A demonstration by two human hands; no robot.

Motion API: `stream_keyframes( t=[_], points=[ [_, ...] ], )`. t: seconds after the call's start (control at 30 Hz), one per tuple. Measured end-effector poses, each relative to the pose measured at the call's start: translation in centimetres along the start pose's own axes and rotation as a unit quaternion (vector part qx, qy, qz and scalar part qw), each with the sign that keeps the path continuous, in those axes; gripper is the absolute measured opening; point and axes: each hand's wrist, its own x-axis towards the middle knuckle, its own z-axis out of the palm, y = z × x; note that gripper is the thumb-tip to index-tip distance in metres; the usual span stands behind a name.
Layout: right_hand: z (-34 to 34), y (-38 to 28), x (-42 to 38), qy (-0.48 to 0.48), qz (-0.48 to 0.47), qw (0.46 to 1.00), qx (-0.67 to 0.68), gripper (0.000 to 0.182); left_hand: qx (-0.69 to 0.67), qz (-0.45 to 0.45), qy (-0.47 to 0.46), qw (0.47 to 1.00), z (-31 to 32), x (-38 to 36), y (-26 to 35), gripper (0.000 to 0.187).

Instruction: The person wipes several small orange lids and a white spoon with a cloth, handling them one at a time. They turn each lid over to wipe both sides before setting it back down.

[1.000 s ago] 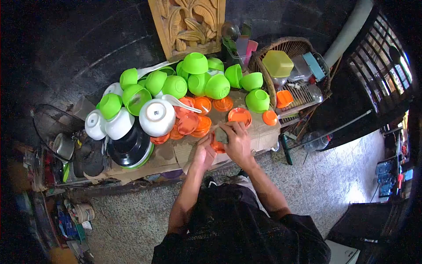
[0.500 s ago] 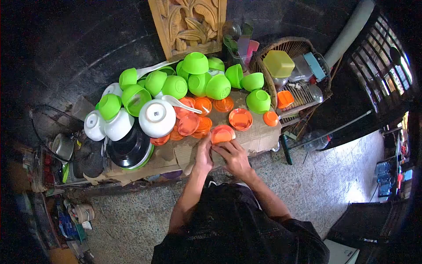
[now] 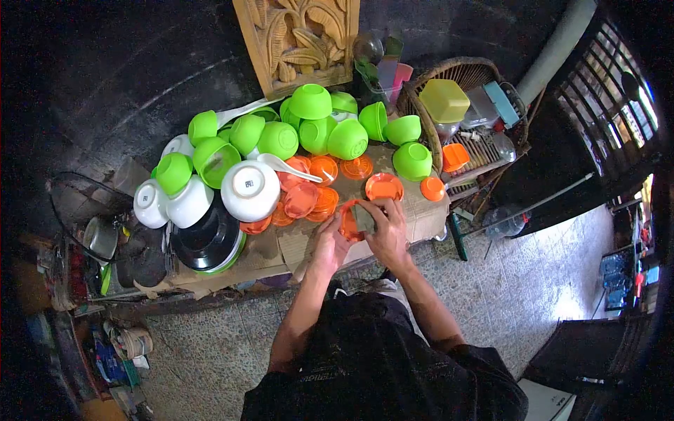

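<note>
My left hand (image 3: 331,243) grips a small orange dish (image 3: 349,223) by its lower left side, above the front of the cardboard-covered surface. My right hand (image 3: 387,235) is at the dish's right side, its fingers closed around a flat greyish piece (image 3: 365,219), perhaps a cloth, pressed to the dish. What that piece is made of I cannot make out. Just behind the hands sits a stack of orange dishes (image 3: 385,186). More orange dishes (image 3: 302,199) lie in overlapping piles to the left.
Green bowls (image 3: 310,102) are heaped along the back. White bowls (image 3: 250,190), one with a white spoon (image 3: 289,168) against it, stand left beside a black plate (image 3: 206,236). A wicker basket (image 3: 430,119) with containers is at right. A carved wooden panel (image 3: 298,42) leans behind.
The orange dish has been tilted from lying nearly level to standing more on edge. My right hand has risen slightly to the right, and the greyish piece now shows against the dish.
</note>
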Motion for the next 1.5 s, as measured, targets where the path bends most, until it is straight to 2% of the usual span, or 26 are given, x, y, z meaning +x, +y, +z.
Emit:
stream_keyframes(
  t=[0.1, 0.17, 0.27, 0.33, 0.5, 0.63, 0.73, 0.8, 0.87, 1.0, 1.13, 1.2, 1.23, 1.3, 1.43, 1.5],
  points=[
    [0.4, -1.2, 0.6, -0.022, 0.013, 1.0, 0.008, 0.06, 0.011, -0.007, 0.003, 1.0, -0.8, 0.0, -0.5, 0.042],
    [0.8, -1.6, 0.5, -0.056, -0.038, 0.998, 0.013, 0.062, 0.018, 0.007, 0.012, 1.0, -2.2, 0.5, -0.8, 0.038],
    [1.8, -2.0, -0.7, -0.025, -0.068, 0.997, 0.04, 0.065, -0.001, 0.02, 0.016, 1.0, -2.8, 0.8, -1.2, 0.034],
    [1.4, -1.6, -1.8, -0.033, -0.078, 0.996, 0.037, 0.067, -0.027, 0.022, 0.012, 0.999, -1.7, 0.7, -0.8, 0.033],
    [-0.4, -0.2, -4.2, -0.095, -0.079, 0.992, -0.002, 0.065, 0.02, 0.032, 0.045, 0.998, -0.5, 0.6, -0.7, 0.032],
    [-1.4, 0.8, -3.7, -0.055, -0.072, 0.996, 0.01, 0.062, 0.018, 0.052, 0.03, 0.998, -0.2, 0.4, -0.7, 0.036],
    [-1.7, 1.2, -2.8, -0.024, -0.071, 0.997, -0.007, 0.062, -0.004, 0.039, 0.019, 0.999, 0.2, 0.2, -0.3, 0.037],
    [-1.8, 1.2, -2.2, -0.032, -0.059, 0.998, -0.012, 0.062, -0.026, 0.016, -0.021, 0.999, 0.2, 0.2, -0.2, 0.036],
    [-1.4, 1.2, -1.4, -0.011, -0.005, 1.0, -0.02, 0.068, -0.014, 0.016, -0.003, 1.0, 0.0, 0.2, -0.5, 0.036],
    [-1.1, -0.2, 0.3, 0.004, 0.01, 1.0, -0.002, 0.068, 0.009, 0.016, 0.017, 1.0, 0.0, 0.1, -0.7, 0.037],
    [0.4, -0.5, -0.1, -0.014, -0.037, 0.999, 0.008, 0.067, 0.0, 0.04, 0.008, 0.999, -1.4, 0.0, -0.9, 0.037],
    [0.7, -0.8, -0.8, -0.023, -0.06, 0.998, 0.011, 0.068, -0.026, 0.017, -0.061, 0.998, -2.5, -0.1, -1.0, 0.035],
    [0.7, -1.1, -1.3, -0.036, -0.077, 0.996, 0.019, 0.067, -0.028, 0.019, -0.06, 0.998, -2.9, 0.2, -1.2, 0.035],
    [0.5, -1.1, -2.2, -0.048, -0.092, 0.994, 0.025, 0.066, -0.001, 0.045, 0.024, 0.999, -2.6, 0.9, -1.6, 0.034],
    [-1.0, -0.2, -3.5, -0.073, -0.104, 0.99, 0.057, 0.065, 0.019, 0.055, 0.015, 0.998, -0.4, 0.1, -0.9, 0.035],
    [-1.9, 0.6, -3.5, -0.083, -0.098, 0.99, 0.06, 0.064, -0.018, 0.062, 0.014, 0.998, 0.3, -0.1, -0.9, 0.038]
  ],
)
